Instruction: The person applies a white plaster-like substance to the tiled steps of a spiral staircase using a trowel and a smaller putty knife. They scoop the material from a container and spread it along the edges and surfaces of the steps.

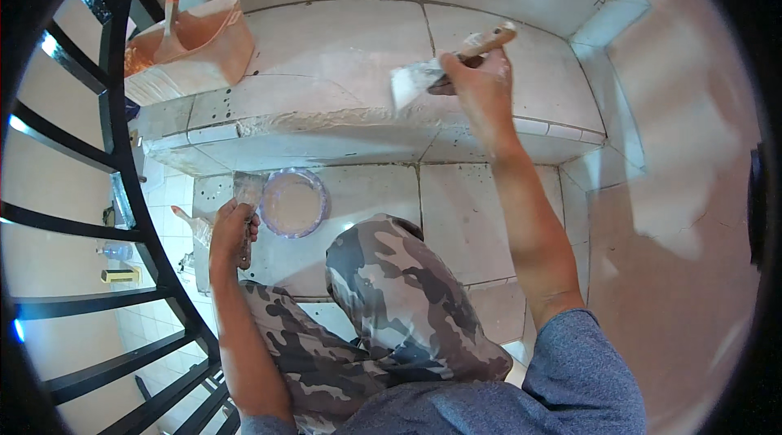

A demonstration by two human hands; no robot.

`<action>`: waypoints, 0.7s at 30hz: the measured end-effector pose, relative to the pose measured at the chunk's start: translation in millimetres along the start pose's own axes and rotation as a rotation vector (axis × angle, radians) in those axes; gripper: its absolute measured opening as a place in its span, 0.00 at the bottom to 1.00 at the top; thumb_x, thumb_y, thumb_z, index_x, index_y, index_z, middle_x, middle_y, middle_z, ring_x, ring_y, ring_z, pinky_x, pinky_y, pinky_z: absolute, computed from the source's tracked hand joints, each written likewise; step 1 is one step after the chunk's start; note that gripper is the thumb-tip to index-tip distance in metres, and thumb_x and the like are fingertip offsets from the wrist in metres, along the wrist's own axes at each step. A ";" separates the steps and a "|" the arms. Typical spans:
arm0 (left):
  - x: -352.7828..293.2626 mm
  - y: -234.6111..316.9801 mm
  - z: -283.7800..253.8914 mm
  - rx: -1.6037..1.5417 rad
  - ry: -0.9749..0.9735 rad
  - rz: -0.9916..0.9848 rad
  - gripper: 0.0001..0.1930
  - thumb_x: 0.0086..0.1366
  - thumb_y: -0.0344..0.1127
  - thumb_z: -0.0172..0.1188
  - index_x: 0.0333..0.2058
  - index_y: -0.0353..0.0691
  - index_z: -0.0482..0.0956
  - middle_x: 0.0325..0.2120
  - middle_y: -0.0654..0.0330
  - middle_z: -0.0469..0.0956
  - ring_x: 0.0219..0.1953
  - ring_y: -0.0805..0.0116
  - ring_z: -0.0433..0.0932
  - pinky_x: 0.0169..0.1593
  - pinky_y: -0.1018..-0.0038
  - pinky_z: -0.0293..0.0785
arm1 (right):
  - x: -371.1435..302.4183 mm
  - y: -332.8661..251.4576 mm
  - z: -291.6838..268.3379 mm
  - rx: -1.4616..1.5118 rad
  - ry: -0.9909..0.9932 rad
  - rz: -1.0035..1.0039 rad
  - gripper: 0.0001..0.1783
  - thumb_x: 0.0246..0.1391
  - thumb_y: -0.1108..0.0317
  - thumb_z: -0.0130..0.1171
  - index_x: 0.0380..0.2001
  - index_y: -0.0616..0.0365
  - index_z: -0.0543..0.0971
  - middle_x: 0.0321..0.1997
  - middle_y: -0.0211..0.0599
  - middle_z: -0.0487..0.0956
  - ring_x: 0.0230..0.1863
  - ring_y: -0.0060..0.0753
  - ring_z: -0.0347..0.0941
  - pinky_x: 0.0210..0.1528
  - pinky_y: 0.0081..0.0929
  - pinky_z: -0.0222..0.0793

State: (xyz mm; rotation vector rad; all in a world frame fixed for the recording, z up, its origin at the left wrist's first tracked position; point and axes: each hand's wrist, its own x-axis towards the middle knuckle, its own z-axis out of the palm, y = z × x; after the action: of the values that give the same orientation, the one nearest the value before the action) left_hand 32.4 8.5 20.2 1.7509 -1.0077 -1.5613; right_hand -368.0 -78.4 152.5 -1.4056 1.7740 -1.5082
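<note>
My right hand [482, 85] is closed around the wooden handle of a putty knife [417, 81]. Its wide blade is coated with white paste and reaches down near the front edge of the upper tiled step [342, 44]. Along that edge runs a rough strip of pale filler [326, 119], ending close to the blade. Lower left, my left hand [232, 231] grips a second putty knife [248, 187], blade pointing away from me. Beside this blade stands a round bowl [324, 203] with a bluish rim, holding creamy paste.
An orange, paste-smeared bucket [191, 68] with an orange-handled brush [170, 24] stands at the upper step's left end. Another brush [194, 225] lies left of my left hand. Black metal railings [134, 150] line the left; a plain wall [668, 191] rises at right.
</note>
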 end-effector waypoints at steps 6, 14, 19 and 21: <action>-4.9 0.9 -5.3 0.018 0.025 -0.012 0.09 0.64 0.37 0.52 0.32 0.37 0.72 0.21 0.62 0.73 0.20 0.74 0.69 0.26 0.74 0.68 | -21.1 -28.0 38.0 -0.181 -0.097 0.029 0.23 0.44 0.57 0.66 0.32 0.72 0.80 0.31 0.52 0.83 0.34 0.43 0.83 0.42 0.35 0.78; -6.0 1.0 -0.2 0.005 0.040 -0.033 0.09 0.64 0.37 0.52 0.32 0.37 0.72 0.21 0.62 0.72 0.19 0.75 0.68 0.25 0.75 0.67 | -19.6 0.3 -23.1 -0.326 0.076 -0.055 0.21 0.48 0.58 0.68 0.33 0.69 0.82 0.32 0.49 0.84 0.34 0.44 0.82 0.42 0.36 0.76; -1.8 -4.3 -4.9 -0.007 0.019 -0.015 0.09 0.65 0.37 0.52 0.33 0.37 0.73 0.21 0.62 0.72 0.20 0.75 0.68 0.25 0.75 0.67 | -22.6 8.8 -54.9 -0.289 0.114 -0.054 0.19 0.50 0.60 0.68 0.33 0.68 0.82 0.31 0.44 0.84 0.33 0.35 0.80 0.40 0.33 0.74; -3.1 -2.8 -1.9 0.011 0.019 -0.020 0.09 0.65 0.38 0.52 0.33 0.37 0.73 0.21 0.62 0.72 0.20 0.75 0.69 0.25 0.75 0.68 | -21.0 13.1 -70.3 -0.320 0.136 -0.072 0.18 0.50 0.60 0.69 0.33 0.68 0.82 0.30 0.41 0.83 0.32 0.33 0.79 0.39 0.32 0.73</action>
State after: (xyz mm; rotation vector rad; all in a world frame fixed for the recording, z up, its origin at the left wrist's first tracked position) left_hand 34.6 12.5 19.9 1.7848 -0.9941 -1.5515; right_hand -422.3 -27.7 157.5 -1.5623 2.1457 -1.4313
